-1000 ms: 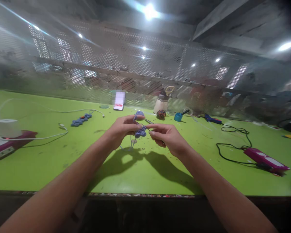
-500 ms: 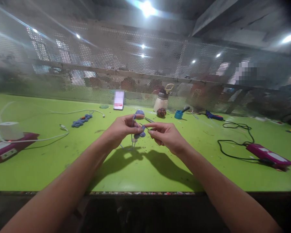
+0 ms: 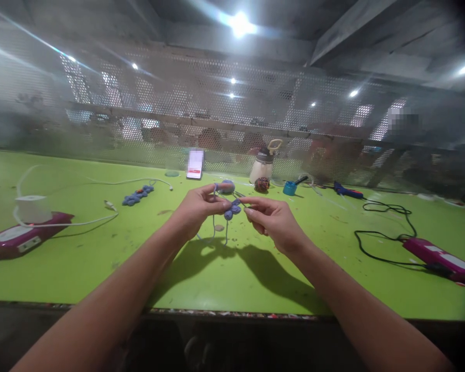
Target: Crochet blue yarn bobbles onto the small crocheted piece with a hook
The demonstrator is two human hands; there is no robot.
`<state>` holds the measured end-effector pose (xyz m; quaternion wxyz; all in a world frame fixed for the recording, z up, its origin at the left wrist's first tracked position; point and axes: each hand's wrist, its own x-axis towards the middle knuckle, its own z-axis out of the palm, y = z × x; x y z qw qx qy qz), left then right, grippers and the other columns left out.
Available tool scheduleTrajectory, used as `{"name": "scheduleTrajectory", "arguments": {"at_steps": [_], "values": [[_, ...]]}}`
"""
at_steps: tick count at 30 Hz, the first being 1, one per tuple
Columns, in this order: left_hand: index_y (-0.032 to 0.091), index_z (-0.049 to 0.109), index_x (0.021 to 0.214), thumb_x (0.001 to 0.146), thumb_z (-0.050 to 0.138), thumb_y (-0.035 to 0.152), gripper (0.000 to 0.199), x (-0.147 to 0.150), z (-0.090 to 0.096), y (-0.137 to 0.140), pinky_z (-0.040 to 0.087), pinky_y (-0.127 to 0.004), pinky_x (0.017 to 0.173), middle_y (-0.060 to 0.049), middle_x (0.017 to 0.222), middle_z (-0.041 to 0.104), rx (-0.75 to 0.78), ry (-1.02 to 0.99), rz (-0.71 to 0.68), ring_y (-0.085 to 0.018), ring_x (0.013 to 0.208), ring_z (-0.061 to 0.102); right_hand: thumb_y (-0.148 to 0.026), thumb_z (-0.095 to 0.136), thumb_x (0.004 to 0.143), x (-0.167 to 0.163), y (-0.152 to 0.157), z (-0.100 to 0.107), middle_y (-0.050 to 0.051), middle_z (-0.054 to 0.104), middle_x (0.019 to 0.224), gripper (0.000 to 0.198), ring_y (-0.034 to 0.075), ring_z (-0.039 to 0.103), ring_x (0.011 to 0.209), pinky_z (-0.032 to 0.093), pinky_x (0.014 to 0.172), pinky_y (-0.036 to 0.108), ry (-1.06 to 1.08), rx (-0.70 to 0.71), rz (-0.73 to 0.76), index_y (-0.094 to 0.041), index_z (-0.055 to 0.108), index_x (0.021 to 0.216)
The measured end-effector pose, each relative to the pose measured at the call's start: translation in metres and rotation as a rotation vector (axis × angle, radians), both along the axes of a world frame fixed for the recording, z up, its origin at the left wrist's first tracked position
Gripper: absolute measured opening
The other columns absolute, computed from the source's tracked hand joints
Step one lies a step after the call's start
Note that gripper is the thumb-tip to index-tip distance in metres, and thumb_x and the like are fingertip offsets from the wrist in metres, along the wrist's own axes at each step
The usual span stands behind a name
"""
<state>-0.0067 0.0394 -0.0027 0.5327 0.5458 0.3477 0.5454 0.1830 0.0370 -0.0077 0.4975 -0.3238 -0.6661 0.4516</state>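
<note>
Pinched between the thumb and fingers of my left hand point(image 3: 199, 209) is a small blue-purple crochet piece point(image 3: 233, 211) with puffy lobes. Its yarn runs over my raised left forefinger, and loose strands dangle toward the table. My right hand point(image 3: 274, 221) grips a thin crochet hook point(image 3: 244, 205), its tip at the piece's upper edge. Just behind the hands lies a ball of blue-purple yarn point(image 3: 228, 186). A strip of crocheted flowers point(image 3: 138, 195) in the same colour rests on the table to the left.
On the green table point(image 3: 101, 274) stand a phone point(image 3: 195, 164), a bottle point(image 3: 261, 168), a dark multicoloured ball point(image 3: 262, 185) and a blue pot point(image 3: 290, 188). A glue gun point(image 3: 347, 190) and purple power strips point(image 3: 437, 254) with cables lie toward the sides. Perforated metal panel point(image 3: 225, 113) behind.
The view has shifted slightly, so everything sits a little further right and lower. In my left hand the crochet piece has turned, showing more of its lobes. Both hands keep their grip.
</note>
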Motion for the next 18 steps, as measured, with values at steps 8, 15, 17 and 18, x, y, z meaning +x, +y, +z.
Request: {"name": "scheduleTrajectory", "arguments": {"at_steps": [8,15,17,18], "values": [[0.008,0.065,0.115,0.065,0.080,0.010,0.052,0.004,0.004,-0.004,0.050,-0.031,0.070,-0.001,0.067,0.069,0.056,0.007,0.064,-0.015,0.066,0.065,-0.025,0.069,0.076,0.003,0.003,-0.001,-0.007,0.044,0.049,0.033,0.005,0.031,0.039,0.023,0.039,0.023,-0.104,0.029,-0.007,-0.014,0.075,0.107],[0.013,0.052,0.138,0.075,0.071,0.014,0.065,0.007,0.000,-0.004,0.044,-0.029,0.059,0.003,0.059,0.060,0.113,0.276,-0.008,-0.014,0.056,0.056,-0.021,0.065,0.078,0.005,0.005,-0.004,-0.004,0.048,0.052,0.024,0.007,0.031,0.044,0.025,0.043,0.024,-0.292,0.157,-0.055,-0.018,0.079,0.097],[0.018,0.053,0.138,0.077,0.067,0.012,0.063,0.010,-0.004,-0.003,0.043,-0.029,0.058,0.003,0.060,0.057,0.167,0.384,0.036,-0.013,0.055,0.053,-0.021,0.066,0.076,0.002,0.006,-0.006,-0.005,0.048,0.051,0.023,0.007,0.032,0.043,0.024,0.043,0.024,-0.281,0.097,-0.073,-0.017,0.078,0.094],[0.021,0.056,0.136,0.078,0.066,0.012,0.060,0.012,-0.006,-0.003,0.043,-0.029,0.059,0.002,0.061,0.057,0.210,0.438,0.089,-0.013,0.056,0.052,-0.021,0.067,0.075,0.000,0.007,-0.008,-0.005,0.048,0.049,0.023,0.007,0.033,0.042,0.024,0.042,0.024,-0.250,0.039,-0.080,-0.016,0.078,0.094]]}}
